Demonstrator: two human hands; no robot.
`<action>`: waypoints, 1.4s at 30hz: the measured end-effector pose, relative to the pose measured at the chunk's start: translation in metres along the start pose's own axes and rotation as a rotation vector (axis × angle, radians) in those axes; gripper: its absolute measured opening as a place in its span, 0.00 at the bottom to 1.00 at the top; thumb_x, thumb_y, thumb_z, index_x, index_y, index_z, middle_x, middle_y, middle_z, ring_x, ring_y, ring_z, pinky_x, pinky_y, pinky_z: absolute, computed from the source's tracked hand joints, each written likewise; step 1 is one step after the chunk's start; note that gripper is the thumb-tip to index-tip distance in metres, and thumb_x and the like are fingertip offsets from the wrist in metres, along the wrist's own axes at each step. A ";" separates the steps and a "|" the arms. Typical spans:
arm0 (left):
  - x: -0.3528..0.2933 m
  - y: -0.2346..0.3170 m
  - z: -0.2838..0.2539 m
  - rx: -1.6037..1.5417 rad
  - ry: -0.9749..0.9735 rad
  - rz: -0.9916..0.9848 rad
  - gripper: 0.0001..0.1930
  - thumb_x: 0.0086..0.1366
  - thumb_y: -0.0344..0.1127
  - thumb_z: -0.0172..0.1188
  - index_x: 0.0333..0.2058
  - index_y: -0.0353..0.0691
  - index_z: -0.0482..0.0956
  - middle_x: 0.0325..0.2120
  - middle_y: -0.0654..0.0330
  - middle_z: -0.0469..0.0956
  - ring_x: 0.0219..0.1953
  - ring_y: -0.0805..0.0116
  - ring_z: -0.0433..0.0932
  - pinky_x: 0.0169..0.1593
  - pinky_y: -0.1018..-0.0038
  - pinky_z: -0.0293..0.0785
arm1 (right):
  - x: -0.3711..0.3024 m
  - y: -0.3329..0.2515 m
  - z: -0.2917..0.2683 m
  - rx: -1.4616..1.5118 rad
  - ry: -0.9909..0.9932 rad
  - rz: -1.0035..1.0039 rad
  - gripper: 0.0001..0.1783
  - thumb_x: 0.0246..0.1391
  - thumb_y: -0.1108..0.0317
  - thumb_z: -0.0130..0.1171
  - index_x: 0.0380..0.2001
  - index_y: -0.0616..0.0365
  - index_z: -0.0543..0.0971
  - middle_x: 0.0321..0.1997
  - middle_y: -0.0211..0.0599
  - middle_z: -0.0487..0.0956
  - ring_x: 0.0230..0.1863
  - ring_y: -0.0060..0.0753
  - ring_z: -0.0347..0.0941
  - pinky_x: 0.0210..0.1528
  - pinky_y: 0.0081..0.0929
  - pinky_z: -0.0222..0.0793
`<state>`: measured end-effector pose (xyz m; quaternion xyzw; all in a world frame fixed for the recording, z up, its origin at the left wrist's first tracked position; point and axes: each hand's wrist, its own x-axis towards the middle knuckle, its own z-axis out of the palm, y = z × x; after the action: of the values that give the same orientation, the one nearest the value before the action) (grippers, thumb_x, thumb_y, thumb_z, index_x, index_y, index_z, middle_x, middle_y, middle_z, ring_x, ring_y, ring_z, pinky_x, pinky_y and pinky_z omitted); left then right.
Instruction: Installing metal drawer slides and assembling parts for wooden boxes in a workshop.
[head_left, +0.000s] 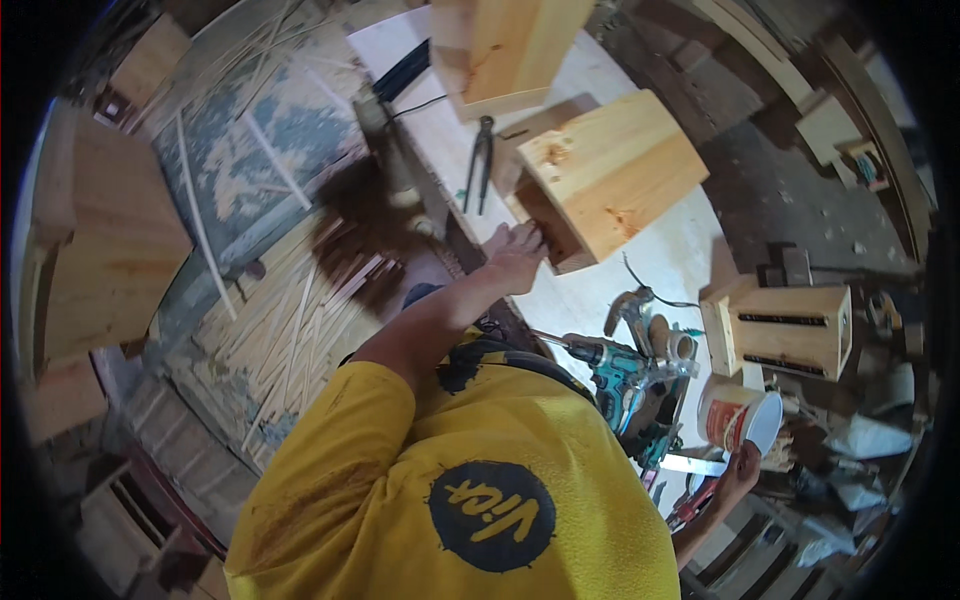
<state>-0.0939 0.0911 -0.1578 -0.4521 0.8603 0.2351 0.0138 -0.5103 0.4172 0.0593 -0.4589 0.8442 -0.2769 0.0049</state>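
My left hand (517, 256) lies with fingers stretched out against the near open end of a pale wooden box (625, 175) on the white tabletop (560, 300). At the far right of that table, my right hand (738, 470) grips the rim of a white plastic tub (722, 418) with a red label. The tub leans, and its inside is hard to see. Dark pincers (481, 165) rest left of the box. A teal cordless drill (615, 372) lies in front of me, beside a hammer (630, 312).
Behind the box stands another wooden box (510, 50). A smaller wooden case with dark metal slides (785, 325) sits at the right. Thin wood strips (300, 335) and sawdust cover the floor at left, near a large wooden cabinet (110, 240).
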 end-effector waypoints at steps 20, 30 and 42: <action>-0.450 -0.122 0.242 -0.839 0.203 -1.196 0.16 0.57 0.39 0.52 0.32 0.28 0.76 0.27 0.50 0.77 0.31 0.58 0.76 0.36 0.63 0.68 | 0.145 -0.304 0.228 -0.086 -0.451 -0.896 0.25 0.46 0.69 0.62 0.50 0.55 0.71 0.54 0.47 0.70 0.57 0.51 0.63 0.58 0.38 0.60; -0.350 -0.177 0.159 -1.243 -0.077 -1.197 0.16 0.60 0.41 0.53 0.44 0.40 0.73 0.32 0.65 0.74 0.33 0.73 0.74 0.34 0.74 0.67 | 0.044 -0.042 0.114 -0.078 -0.148 0.126 0.21 0.45 0.68 0.61 0.44 0.64 0.75 0.48 0.53 0.74 0.50 0.49 0.70 0.54 0.36 0.63; -0.135 -0.086 0.014 -0.618 -0.094 -0.180 0.19 0.61 0.37 0.53 0.47 0.32 0.73 0.36 0.57 0.77 0.39 0.70 0.74 0.44 0.72 0.69 | -0.124 -0.010 0.143 -0.312 0.013 0.485 0.43 0.39 0.61 0.67 0.58 0.61 0.60 0.60 0.62 0.58 0.59 0.62 0.56 0.61 0.45 0.54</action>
<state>0.0508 0.1604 -0.1723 -0.4980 0.7030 0.5037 -0.0638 -0.3930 0.4432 -0.0870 -0.2368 0.9618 -0.1372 -0.0052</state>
